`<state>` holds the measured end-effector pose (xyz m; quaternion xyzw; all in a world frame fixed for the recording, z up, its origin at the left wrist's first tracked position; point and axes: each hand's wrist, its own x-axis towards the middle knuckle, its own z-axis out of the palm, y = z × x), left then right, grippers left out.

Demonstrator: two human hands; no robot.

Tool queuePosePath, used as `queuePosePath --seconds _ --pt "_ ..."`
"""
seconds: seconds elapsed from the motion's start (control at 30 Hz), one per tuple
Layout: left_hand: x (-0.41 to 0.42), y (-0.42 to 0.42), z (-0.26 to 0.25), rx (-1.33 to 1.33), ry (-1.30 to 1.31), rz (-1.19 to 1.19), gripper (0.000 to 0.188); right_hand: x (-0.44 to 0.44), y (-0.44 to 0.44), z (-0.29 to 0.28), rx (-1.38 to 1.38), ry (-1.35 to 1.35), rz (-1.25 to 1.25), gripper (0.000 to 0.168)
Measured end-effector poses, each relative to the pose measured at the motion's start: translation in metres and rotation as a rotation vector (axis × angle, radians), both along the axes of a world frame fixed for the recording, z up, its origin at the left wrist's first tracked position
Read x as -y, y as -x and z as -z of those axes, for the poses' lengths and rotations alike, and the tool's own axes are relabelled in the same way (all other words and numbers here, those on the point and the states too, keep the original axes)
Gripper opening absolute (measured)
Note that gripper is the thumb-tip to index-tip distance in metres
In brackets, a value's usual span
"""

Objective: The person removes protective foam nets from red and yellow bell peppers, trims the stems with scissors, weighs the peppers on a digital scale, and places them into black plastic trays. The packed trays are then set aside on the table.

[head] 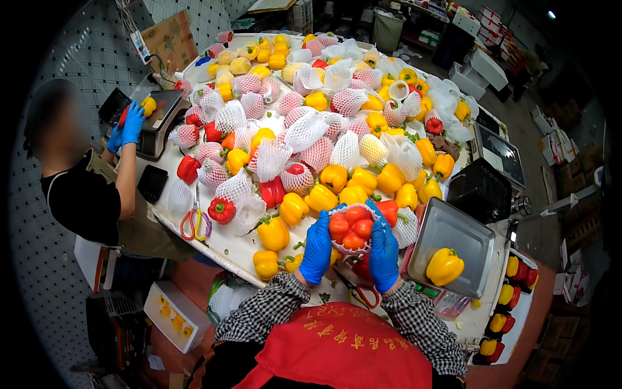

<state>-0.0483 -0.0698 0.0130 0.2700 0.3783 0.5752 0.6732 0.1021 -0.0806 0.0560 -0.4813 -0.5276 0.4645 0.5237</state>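
A red bell pepper (351, 227) sits in a white foam net sleeve (349, 251), its lobed end facing up at me. My left hand (316, 250), in a blue glove, grips it from the left. My right hand (384, 253), gloved alike, holds the opposite side. Just beyond the hands lie several unwrapped yellow bell peppers (320, 197) and a red-orange pepper (388, 212). Below the held pepper, scissors with red-and-black handles (367, 294) lie on the table, partly covered by my apron. A single yellow pepper (444, 266) rests in the metal tray (454, 228) of a scale to my right.
Netted and bare peppers (311, 131) cover much of the white table (228, 250). Scissors with red, yellow and purple handles (195, 221) lie left. A co-worker's gloved hands (130, 125) are at another scale (163, 116). A black basket (478, 189) and packed peppers (505, 296) are right.
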Motion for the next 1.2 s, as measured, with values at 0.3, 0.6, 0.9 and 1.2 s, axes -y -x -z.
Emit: queuePosePath --seconds 0.3,0.6,0.9,1.2 --pt "0.011 -0.002 -0.016 -0.024 -0.104 0.091 0.052 -0.002 -0.012 0.014 0.022 0.025 -0.023 0.048" --pt "0.023 0.005 0.001 -0.258 -0.18 -0.042 0.05 -0.006 0.011 -0.002 0.15 0.049 -0.123 0.044" --pt "0.043 0.012 0.012 -0.273 -0.198 -0.064 0.062 -0.007 0.01 0.035 -0.113 0.176 -0.106 0.036" --pt "0.058 0.017 0.017 -0.285 -0.216 -0.144 0.062 -0.003 0.016 0.047 -0.082 0.186 -0.151 0.037"
